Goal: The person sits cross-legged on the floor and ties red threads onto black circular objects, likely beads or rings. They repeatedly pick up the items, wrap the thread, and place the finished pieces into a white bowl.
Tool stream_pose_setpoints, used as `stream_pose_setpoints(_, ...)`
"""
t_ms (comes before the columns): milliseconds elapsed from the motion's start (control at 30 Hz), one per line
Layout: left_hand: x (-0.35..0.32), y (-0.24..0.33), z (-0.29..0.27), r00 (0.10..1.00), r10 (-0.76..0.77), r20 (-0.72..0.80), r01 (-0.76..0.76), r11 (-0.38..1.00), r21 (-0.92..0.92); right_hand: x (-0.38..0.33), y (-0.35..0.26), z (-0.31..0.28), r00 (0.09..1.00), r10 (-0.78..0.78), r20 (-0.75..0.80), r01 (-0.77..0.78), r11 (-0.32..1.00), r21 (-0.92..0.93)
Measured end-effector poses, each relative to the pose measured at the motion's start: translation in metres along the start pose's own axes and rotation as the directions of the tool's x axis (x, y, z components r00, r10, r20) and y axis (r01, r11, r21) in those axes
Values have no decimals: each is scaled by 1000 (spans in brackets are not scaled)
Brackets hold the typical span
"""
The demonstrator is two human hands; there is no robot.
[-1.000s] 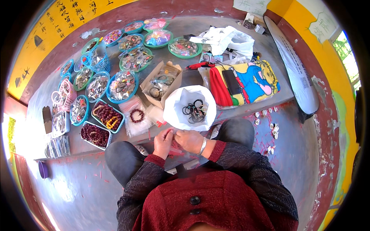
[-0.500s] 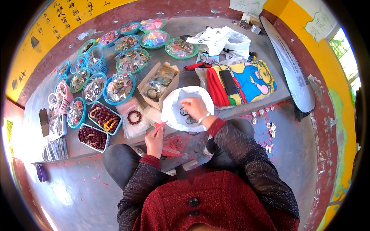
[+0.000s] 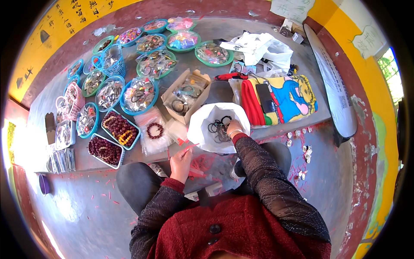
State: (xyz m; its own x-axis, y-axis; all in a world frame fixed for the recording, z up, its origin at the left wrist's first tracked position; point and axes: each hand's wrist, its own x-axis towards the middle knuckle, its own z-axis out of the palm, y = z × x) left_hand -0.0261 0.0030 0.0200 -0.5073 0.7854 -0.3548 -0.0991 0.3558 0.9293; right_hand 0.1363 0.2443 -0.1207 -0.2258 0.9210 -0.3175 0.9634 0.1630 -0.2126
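Note:
My right hand (image 3: 233, 128) reaches into an open white plastic bag (image 3: 206, 125) that holds several dark ring bracelets (image 3: 219, 128). Its fingers are curled among the rings; whether they grip one I cannot tell. My left hand (image 3: 181, 162) is held above my lap, pinching a thin red strip (image 3: 188, 148) that sticks up to the right. A clear packet with a dark red bead bracelet (image 3: 155, 130) lies just left of the bag.
Several round teal and green bowls (image 3: 139, 94) of bagged trinkets fill the concrete ledge at left and back. An open cardboard box (image 3: 186, 92), two trays of red beads (image 3: 118, 128), a colourful cartoon-print cloth (image 3: 284, 98) and white bags (image 3: 256, 45) lie around. Red scraps litter the floor.
My right hand left the left hand at my lap, reached forward and went into the white bag. My left hand stayed low, still holding the red strip.

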Motion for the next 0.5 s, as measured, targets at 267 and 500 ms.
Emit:
stream_pose_setpoints(267,6,-8,6,999,49,-7,-49,999,17,-3,-6,1,989,119,-83,-114,991,69)
stream_pose_setpoints(500,11,-19,5,996,83,-15,-82,996,42,18,6,16,981,175,90,-178,984,32)
